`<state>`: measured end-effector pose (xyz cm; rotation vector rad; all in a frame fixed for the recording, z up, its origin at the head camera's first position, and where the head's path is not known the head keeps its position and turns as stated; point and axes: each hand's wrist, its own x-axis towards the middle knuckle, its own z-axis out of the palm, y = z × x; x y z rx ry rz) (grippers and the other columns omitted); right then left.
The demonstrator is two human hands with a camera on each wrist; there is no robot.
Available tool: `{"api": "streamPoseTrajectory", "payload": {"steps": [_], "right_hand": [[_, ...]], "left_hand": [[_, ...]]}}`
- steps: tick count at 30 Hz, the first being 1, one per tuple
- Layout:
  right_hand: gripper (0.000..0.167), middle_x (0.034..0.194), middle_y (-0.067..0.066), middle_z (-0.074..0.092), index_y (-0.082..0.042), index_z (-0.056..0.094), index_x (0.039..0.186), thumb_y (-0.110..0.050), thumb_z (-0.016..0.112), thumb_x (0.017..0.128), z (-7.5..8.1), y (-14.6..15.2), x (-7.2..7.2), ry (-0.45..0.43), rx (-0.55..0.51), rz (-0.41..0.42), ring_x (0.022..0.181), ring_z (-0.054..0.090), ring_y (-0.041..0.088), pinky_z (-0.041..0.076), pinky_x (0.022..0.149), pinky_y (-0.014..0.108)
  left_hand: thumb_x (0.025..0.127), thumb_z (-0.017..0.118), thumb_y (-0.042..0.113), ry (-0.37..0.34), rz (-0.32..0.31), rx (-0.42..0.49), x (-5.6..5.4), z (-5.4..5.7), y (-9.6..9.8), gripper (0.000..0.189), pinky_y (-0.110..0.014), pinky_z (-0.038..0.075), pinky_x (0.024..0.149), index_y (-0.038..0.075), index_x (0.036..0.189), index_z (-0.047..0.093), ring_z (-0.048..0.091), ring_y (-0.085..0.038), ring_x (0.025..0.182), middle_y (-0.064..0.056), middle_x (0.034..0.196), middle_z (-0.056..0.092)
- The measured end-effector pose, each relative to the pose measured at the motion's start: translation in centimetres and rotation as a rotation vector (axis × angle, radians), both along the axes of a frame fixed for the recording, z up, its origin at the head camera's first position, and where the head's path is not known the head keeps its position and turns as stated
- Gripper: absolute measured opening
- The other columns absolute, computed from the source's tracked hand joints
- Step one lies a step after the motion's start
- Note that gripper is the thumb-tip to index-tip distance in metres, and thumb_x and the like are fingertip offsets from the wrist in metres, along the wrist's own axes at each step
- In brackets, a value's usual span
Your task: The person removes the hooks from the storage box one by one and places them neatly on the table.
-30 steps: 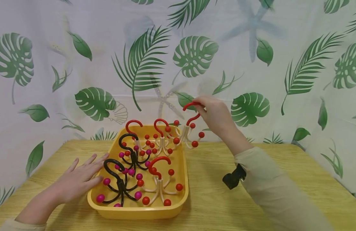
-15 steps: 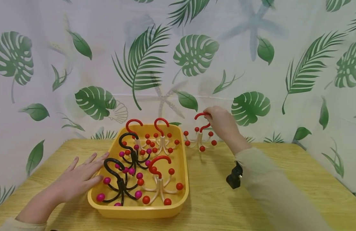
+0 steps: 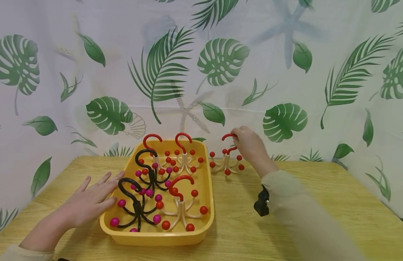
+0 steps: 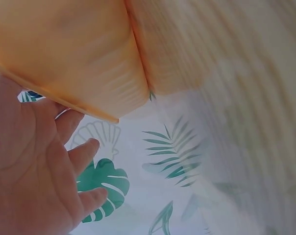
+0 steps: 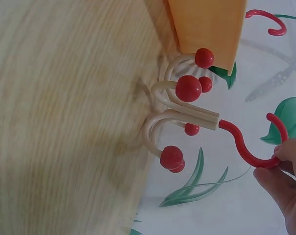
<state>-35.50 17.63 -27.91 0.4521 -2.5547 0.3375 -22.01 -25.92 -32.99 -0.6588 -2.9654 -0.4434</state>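
Observation:
My right hand [image 3: 248, 145] pinches the red hook of a multi-arm hanger [image 3: 226, 161] with beige arms and red ball tips. That hanger [image 5: 202, 117] is upright right of the yellow tray [image 3: 159, 239], its curved arms at or just over the tabletop; contact is unclear. My left hand [image 3: 87, 204] lies with fingers spread along the tray's left rim; in the left wrist view, this hand [image 4: 35, 161] touches the tray wall [image 4: 89, 63]. Inside the tray stand two black hangers [image 3: 138, 210] with magenta balls and three red-hooked beige hangers [image 3: 181, 206].
The tray sits left of centre on a wooden table [image 3: 240, 224]. Behind the table's back edge hangs a white leaf-print cloth [image 3: 234, 98]. A black device [image 3: 262, 204] is on the right wrist.
My right hand has carried the red-hooked hanger from over the tray's back right corner out to the right, then lowered it toward the table. The left hand has stayed in place.

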Motion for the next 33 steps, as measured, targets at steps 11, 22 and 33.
{"api": "streamPoseTrajectory", "payload": {"steps": [11,22,33], "right_hand": [[0.028,0.104,0.018,0.063,0.002,0.063,0.118,-0.009,0.064,0.092,0.0,-0.7,0.4,-0.090,0.007,0.017,0.091,0.062,0.030,0.054,0.080,0.041],[0.044,0.136,0.015,0.048,-0.004,0.047,0.138,-0.025,0.053,0.099,1.7,-4.2,3.9,0.067,-0.157,0.225,0.123,0.044,0.033,0.038,0.102,0.049],[0.049,0.137,0.001,0.047,-0.016,0.048,0.138,-0.041,0.055,0.096,2.0,-8.1,10.0,-0.395,-0.505,0.722,0.122,0.049,0.020,0.046,0.096,0.041]], "left_hand": [[0.101,0.041,0.038,-0.003,0.019,0.019,0.2,0.0,-0.6,0.058,-0.062,-0.012,0.107,0.012,0.151,0.028,0.013,-0.037,0.142,-0.007,0.155,0.026],[0.101,0.041,0.040,-0.013,0.017,0.020,0.2,0.0,-0.8,0.059,-0.063,-0.011,0.106,0.011,0.152,0.028,0.013,-0.037,0.142,-0.006,0.155,0.026],[0.101,0.041,0.042,-0.016,-0.017,0.063,0.1,-0.3,-1.0,0.061,-0.062,-0.014,0.106,0.011,0.152,0.027,0.012,-0.038,0.142,-0.006,0.156,0.022]]}}
